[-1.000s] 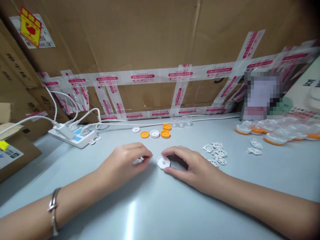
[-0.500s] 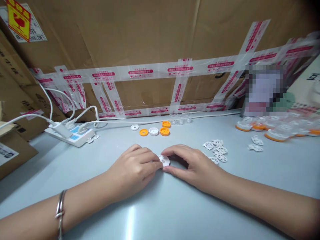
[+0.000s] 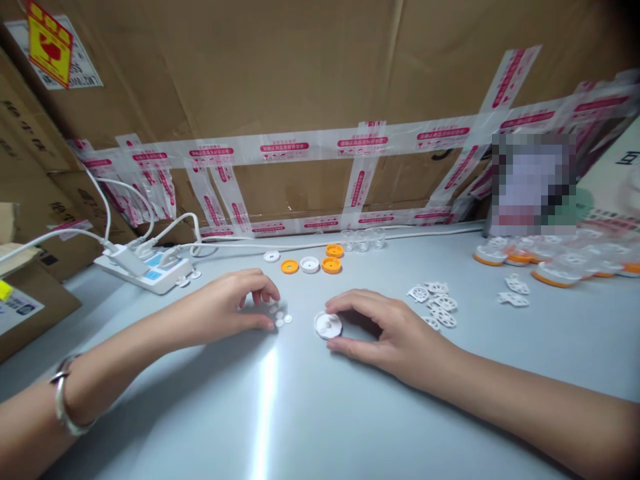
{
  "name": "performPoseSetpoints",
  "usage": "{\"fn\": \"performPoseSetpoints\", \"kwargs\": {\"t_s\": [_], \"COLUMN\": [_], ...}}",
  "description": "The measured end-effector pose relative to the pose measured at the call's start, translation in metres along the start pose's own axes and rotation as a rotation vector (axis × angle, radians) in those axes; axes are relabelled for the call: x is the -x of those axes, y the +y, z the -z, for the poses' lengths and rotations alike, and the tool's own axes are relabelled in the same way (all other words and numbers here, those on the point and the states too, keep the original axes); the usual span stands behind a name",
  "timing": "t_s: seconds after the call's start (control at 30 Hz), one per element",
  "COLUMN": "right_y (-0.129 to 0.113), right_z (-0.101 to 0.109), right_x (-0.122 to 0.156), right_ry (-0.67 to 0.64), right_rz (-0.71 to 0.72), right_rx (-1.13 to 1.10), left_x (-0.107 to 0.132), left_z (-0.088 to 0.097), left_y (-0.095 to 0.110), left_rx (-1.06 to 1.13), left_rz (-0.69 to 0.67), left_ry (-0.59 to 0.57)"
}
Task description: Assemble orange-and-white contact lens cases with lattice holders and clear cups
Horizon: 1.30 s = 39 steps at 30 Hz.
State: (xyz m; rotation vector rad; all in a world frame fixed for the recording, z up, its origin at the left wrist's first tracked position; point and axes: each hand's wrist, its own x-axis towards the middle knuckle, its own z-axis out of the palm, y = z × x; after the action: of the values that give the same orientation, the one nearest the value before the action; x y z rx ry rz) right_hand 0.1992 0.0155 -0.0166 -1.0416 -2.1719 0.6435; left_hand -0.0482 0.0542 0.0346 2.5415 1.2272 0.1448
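My right hand [image 3: 383, 330] rests on the grey table [image 3: 320, 413] and pinches a white round cap [image 3: 328, 325] between thumb and forefinger, its hollow side turned up. My left hand [image 3: 225, 308] lies to the left of it, fingers curled over a few tiny white discs [image 3: 280, 317] on the table; the fingertips touch or hover just above them. I cannot tell whether a disc is pinched. A bracelet sits on my left wrist.
Behind the hands lie orange rings [image 3: 331, 265], a white ring [image 3: 309, 265] and clear cups [image 3: 361, 241]. White wheel-shaped pieces [image 3: 436, 303] lie to the right, finished orange-and-white parts [image 3: 550, 263] farther right. A power strip [image 3: 145, 270] with cables sits at the left. Taped cardboard walls the back.
My left hand has drawn back to the left from the cap to the tiny discs. My right hand keeps the cap in the same place.
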Motion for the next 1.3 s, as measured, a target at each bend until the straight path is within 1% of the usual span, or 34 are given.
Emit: {"fn": "performPoseSetpoints", "kwargs": {"t_s": [0.13,0.2,0.37,0.47,0.57,0.73,0.8,0.87,0.93,1.07,1.13,1.23,1.3], "right_y": [-0.001,-0.002,-0.003,-0.002,-0.002,-0.003,-0.004,-0.005,-0.005,-0.005,-0.004,-0.004,-0.004], "right_z": [0.001,0.001,0.002,0.002,0.002,0.003,0.003,0.003,0.003,0.003,0.002,0.002,0.002], "right_x": [0.001,0.002,0.002,0.002,0.002,0.003,0.004,0.004,0.004,0.005,0.005,0.005,0.006], "right_ry": [0.014,0.016,0.039,0.058,0.075,0.096,0.099,0.103,0.11,0.13,0.132,0.138,0.147], "right_rz": [0.013,0.024,0.045,0.063,0.091,0.11,0.104,0.102,0.102,0.103,0.106,0.119,0.124], "right_rx": [-0.013,-0.014,-0.005,0.008,0.017,0.02,0.013,0.011,0.009,-0.005,-0.006,0.004,0.009], "left_x": [-0.006,-0.007,-0.005,-0.003,-0.001,0.0,0.0,0.0,0.0,0.001,0.003,0.003,0.002], "left_z": [-0.01,-0.013,-0.014,-0.013,-0.013,-0.015,-0.016,-0.016,-0.016,-0.013,-0.013,-0.019,-0.024], "left_y": [0.003,0.003,0.005,0.007,0.005,0.0,-0.001,-0.001,0.0,0.004,0.011,0.024,0.031], "left_rx": [0.06,0.086,0.078,0.017,-0.076,-0.289,-0.386,-0.437,-0.388,-0.139,-0.026,0.111,0.157], "left_rz": [-0.05,-0.079,-0.086,-0.118,-0.235,-0.453,-0.504,-0.519,-0.492,-0.396,-0.37,-0.348,-0.289], "left_ry": [-0.011,0.003,0.021,0.01,0.01,0.048,0.066,0.078,0.073,0.034,0.027,0.001,-0.026]}}
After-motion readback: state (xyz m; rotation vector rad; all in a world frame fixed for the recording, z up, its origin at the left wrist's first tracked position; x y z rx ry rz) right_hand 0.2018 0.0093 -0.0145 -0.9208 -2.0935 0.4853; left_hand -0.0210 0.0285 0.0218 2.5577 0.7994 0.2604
